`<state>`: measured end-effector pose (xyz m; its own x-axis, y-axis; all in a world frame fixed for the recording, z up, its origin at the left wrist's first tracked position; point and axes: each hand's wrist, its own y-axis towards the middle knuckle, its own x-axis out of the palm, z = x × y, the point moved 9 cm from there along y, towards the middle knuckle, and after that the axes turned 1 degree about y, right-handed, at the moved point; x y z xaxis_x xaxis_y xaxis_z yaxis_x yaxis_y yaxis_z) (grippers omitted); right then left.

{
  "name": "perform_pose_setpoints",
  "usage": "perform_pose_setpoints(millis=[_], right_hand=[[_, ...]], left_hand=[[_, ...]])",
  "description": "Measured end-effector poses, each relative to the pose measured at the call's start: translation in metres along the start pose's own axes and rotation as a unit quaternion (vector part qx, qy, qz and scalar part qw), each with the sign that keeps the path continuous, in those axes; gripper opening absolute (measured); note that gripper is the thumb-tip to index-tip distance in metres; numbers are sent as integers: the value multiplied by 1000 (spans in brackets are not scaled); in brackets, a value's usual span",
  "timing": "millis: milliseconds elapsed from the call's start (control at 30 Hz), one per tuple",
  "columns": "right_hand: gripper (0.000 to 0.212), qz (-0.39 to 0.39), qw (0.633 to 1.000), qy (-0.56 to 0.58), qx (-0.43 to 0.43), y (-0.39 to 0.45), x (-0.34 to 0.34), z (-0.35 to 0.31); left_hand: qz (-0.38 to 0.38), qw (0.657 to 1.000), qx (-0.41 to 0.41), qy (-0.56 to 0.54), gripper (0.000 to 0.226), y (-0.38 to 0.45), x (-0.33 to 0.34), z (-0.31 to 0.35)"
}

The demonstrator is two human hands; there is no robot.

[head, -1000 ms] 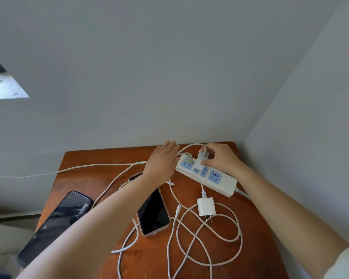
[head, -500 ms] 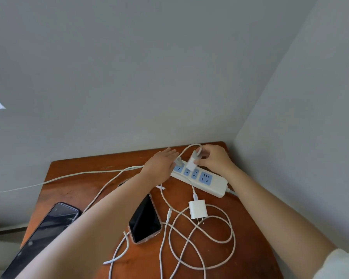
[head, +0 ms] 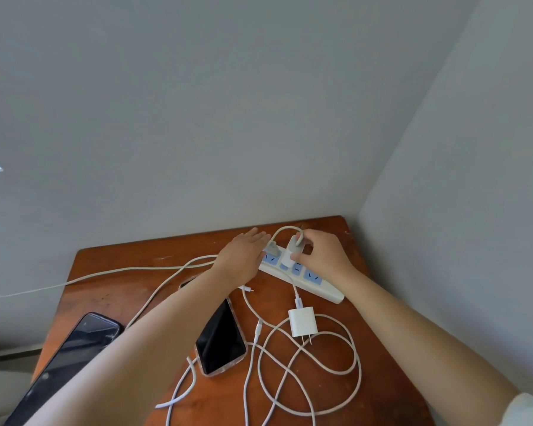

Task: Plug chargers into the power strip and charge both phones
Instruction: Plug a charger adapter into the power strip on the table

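- R hand (head: pixel 322 256): grip is clamping on a white charger (head: pixel 293 252), thumb and curled fingers pinching its sides. Charger is standing on the power strip (head: pixel 302 276), at a socket near the strip's far end; can't tell whether prongs are fully seated.
- Charger's white cable (head: pixel 282 233) is arcing up and over from its top, toward the L hand.
- L hand (head: pixel 243 256): fingers lying straight, flat, palm down, resting on the strip's far end; grip apart, holding nothing.
- Power strip is lying diagonal at the bench's far right, white w/ blue sockets; several blue sockets showing nearer the camera.
- 2nd charger (head: pixel 302 321), white, is lying loose on the bench (head: pixel 120 290) just in front of the strip, prongs pointing toward camera, unplugged. Its cable is running up toward the strip.
- Loose white cables (head: pixel 326 372) are looping in big coils across the bench near-right; one more cable is trailing off the bench's left edge.
- Phone in clear case (head: pixel 220 341) is lying face up, screen dark, mid-bench, partly under the L forearm. Can't tell if a cable is plugged into it.
- Dark phone (head: pixel 71 353) is lying at the bench's near-left edge, screen dark, well apart from the strip.
- Bench is sitting in a corner of grey walls (head: pixel 259 118).
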<state>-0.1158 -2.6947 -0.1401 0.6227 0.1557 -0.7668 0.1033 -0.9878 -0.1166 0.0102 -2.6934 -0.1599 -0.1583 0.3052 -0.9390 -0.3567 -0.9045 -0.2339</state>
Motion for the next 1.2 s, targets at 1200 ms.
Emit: perform_pose_setpoints(millis=[1200], right_hand=[[49, -21, 992, -117, -47, -15, 23, -19]], left_hand=[[33, 994, -62, -83, 48, -25, 5, -20]])
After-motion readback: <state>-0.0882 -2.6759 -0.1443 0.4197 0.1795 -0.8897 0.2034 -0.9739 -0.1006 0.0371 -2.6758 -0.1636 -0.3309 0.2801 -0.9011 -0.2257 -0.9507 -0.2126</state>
